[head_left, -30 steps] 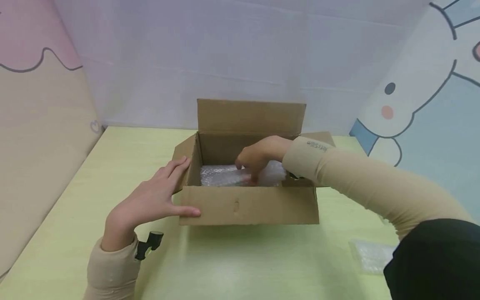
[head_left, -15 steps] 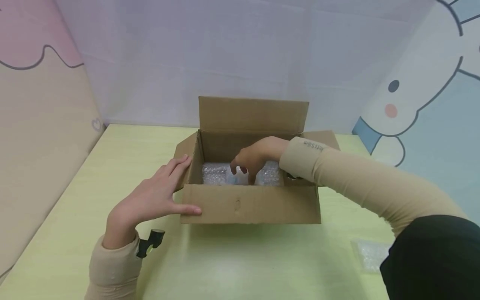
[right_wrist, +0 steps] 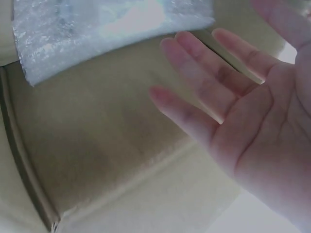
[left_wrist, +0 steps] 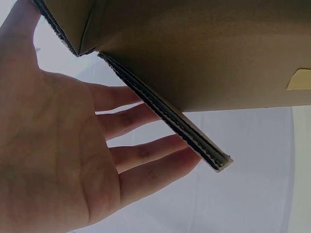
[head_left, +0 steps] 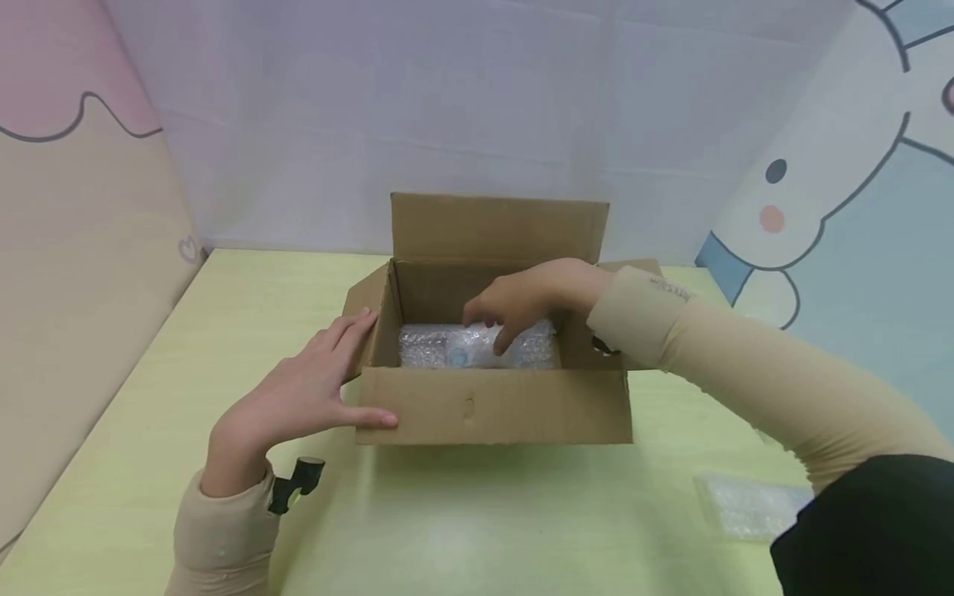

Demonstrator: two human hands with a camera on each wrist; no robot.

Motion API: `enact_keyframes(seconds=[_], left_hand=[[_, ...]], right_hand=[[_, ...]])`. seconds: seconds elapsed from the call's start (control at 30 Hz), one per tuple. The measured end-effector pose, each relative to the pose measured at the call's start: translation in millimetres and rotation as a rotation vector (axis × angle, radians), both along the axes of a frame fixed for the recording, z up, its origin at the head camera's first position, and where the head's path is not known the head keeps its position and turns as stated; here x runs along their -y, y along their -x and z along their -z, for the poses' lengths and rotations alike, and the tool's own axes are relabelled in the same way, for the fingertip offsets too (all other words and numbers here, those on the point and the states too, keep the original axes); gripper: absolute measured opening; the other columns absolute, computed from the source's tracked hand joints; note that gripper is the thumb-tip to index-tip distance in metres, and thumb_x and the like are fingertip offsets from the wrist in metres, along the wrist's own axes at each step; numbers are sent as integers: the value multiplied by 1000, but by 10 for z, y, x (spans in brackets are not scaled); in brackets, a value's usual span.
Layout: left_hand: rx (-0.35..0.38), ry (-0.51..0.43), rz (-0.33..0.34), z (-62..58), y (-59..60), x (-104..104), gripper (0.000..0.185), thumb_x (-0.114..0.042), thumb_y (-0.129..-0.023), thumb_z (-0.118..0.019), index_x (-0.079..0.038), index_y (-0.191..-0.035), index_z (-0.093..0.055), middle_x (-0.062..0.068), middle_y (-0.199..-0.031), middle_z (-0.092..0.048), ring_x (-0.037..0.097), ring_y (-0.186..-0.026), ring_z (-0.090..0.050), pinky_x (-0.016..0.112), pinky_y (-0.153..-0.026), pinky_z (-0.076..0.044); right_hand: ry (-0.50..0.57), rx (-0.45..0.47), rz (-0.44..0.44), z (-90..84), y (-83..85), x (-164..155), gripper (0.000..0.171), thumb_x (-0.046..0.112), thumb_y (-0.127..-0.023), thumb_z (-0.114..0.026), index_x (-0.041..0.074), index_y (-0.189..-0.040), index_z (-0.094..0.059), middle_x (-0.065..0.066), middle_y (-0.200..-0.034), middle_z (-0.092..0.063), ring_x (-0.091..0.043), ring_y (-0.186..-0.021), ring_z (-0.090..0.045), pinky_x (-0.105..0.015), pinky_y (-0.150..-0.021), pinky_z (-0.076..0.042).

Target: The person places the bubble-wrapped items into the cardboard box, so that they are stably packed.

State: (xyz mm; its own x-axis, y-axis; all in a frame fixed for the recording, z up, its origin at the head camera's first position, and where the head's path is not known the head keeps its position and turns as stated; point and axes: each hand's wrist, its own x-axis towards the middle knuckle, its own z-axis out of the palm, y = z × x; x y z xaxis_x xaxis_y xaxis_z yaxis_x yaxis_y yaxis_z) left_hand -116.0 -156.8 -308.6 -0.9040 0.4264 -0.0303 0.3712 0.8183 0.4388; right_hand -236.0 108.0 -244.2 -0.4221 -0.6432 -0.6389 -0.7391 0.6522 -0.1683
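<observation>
1. Two hands work at one open box (head_left: 492, 406): the left hand (head_left: 298, 397) lies flat, fingers straight, against its left flap and front corner, seemingly to steady it.
2. The right hand (head_left: 532, 298) hovers inside, fingers relaxed and holding nothing, just above the bubble-wrapped bundle (head_left: 477, 348) on the box floor.
3. The box stands on a pale green table (head_left: 186, 348); another bubble wrap piece (head_left: 749, 505) lies at right, with cartoon-printed walls behind.

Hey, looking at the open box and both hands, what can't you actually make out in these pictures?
- What the bubble-wrapped bundle holds: head view, the wrap blurs it; only a bluish spot shows.
- Floor of the cardboard box: head view, the near wall hides it.
- Right hand fingertips, touching the wrap or not: its own fingers hide this in the head view; the right wrist view shows them apart.
- Left hand palm: pressed against the side flap.
- Clear packet on the table: partly behind the dark sleeve.
</observation>
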Motion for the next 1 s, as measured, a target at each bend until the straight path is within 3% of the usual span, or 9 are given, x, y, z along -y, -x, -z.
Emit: enact_keyframes(seconds=[0.17, 0.33, 0.47, 0.67, 0.77, 0.93, 1.0], left_hand=[[-5, -10, 6, 15, 14, -1, 120, -76, -69, -66, -17, -157, -10, 15, -157, -24, 39, -136, -37, 54, -84, -51], [-11, -2, 23, 32, 45, -15, 118, -75, -69, -67, -18, -157, -13, 13, -158, -22, 37, -136, -37, 48, -76, -53], [-14, -2, 29, 40, 69, -17, 118, -76, -69, -67, -17, -157, -14, 13, -159, -22, 36, -136, -36, 49, -78, -53], [-9, -3, 21, 39, 72, 8, 118, -76, -69, -66, -16, -157, -14, 14, -158, -23, 37, -136, -37, 52, -82, -52], [-5, -3, 17, 39, 70, 21, 118, -76, -69, -66, -16, -157, -14, 14, -158, -22, 38, -136, -37, 51, -80, -52], [-7, -5, 13, 47, 74, 38, 118, -75, -69, -67, -17, -157, -13, 14, -158, -22, 38, -136, -36, 51, -80, -52], [-5, -7, 11, 52, 76, 44, 118, -76, -69, -66, -17, -157, -12, 15, -158, -22, 38, -136, -36, 51, -80, -52]], right_hand=[[95, -55, 46, -170, -66, -220, 58, 30, -92, -67, 13, -143, -44, -7, -135, -56, -23, -124, -54, -41, -104, -42], [282, -146, 135, -298, -172, -586, 51, 27, -93, -65, 12, -139, -48, -7, -136, -56, -22, -125, -54, -42, -105, -42], [436, -211, 212, -358, -255, -937, 44, 21, -95, -62, 9, -136, -52, -8, -130, -59, -25, -120, -56, -46, -101, -44], [560, -279, 362, -433, -374, -1414, 42, 20, -95, -62, 13, -136, -54, -6, -127, -63, -26, -121, -56, -51, -100, -43], [588, -374, 396, -428, -420, -1644, 42, 20, -95, -63, 18, -136, -54, -3, -126, -65, -19, -120, -57, -43, -97, -43], [631, -527, 449, -330, -469, -2025, 43, 16, -93, -64, 20, -135, -55, -2, -123, -66, 11, -111, -52, -13, -91, -37], [640, -550, 500, -279, -494, -2150, 44, 16, -93, -64, 19, -136, -54, -5, -124, -66, 11, -112, -49, -15, -94, -37]])
